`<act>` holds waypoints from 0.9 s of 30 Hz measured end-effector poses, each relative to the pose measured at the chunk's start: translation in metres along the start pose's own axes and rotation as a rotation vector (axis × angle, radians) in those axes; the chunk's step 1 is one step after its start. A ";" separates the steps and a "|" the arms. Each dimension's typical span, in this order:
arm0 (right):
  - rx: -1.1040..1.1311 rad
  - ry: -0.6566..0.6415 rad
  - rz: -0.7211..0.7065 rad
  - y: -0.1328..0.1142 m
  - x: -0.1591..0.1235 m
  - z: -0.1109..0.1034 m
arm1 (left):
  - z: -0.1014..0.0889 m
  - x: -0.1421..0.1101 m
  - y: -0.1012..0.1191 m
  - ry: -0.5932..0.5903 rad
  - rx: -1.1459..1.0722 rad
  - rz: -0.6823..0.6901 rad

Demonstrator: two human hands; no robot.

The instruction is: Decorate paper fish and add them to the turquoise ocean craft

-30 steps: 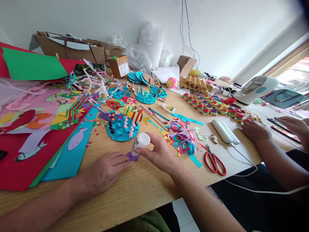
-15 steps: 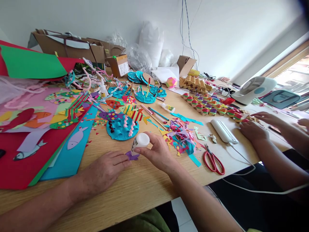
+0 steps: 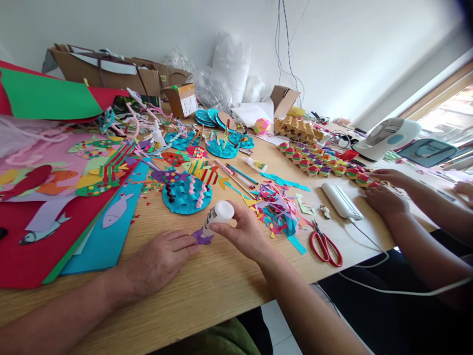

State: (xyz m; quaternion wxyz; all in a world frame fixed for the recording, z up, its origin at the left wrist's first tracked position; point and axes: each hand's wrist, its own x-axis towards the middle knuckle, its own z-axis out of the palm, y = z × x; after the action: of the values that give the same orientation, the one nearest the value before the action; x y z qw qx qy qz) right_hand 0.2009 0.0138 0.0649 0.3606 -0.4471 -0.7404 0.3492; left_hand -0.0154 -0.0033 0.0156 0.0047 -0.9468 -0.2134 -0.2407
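My right hand (image 3: 248, 231) is wrapped round a white glue bottle (image 3: 220, 213), tipped nozzle-down over a small purple paper fish (image 3: 202, 237). My left hand (image 3: 162, 261) lies flat on the wooden table, its fingertips on the left end of the fish. Just beyond both hands rests a blue disc (image 3: 177, 199) with curled pink and dark pieces on it. Striped and dotted paper fish (image 3: 205, 173) overlap its far edge. The bottle hides part of the purple fish, and whether the nozzle touches it I cannot tell.
Red-handled scissors (image 3: 325, 249) lie to the right, beside paper scraps (image 3: 279, 209) and a white corded device (image 3: 342, 201). Coloured sheets (image 3: 99, 251) cover the left side. At the far right, a co-worker's hands (image 3: 388, 199) are near painted egg-carton pieces (image 3: 314, 160).
The glue bottle has tilted and shifted slightly right and up over the purple fish. My left hand stays put. A co-worker's far hand has moved left toward the egg-carton pieces.
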 end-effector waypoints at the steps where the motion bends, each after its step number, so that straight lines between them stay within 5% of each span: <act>1: 0.029 0.005 0.012 0.000 -0.001 -0.001 | 0.000 0.000 0.000 -0.004 -0.003 -0.002; 27: -0.050 -0.086 0.003 -0.009 -0.001 0.000 | -0.004 0.001 0.001 -0.021 -0.024 -0.002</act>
State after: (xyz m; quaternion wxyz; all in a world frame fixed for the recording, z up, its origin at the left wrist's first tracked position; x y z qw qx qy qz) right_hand 0.1974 0.0098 0.0720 0.3167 -0.4418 -0.7629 0.3500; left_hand -0.0163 -0.0048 0.0197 -0.0091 -0.9490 -0.2116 -0.2335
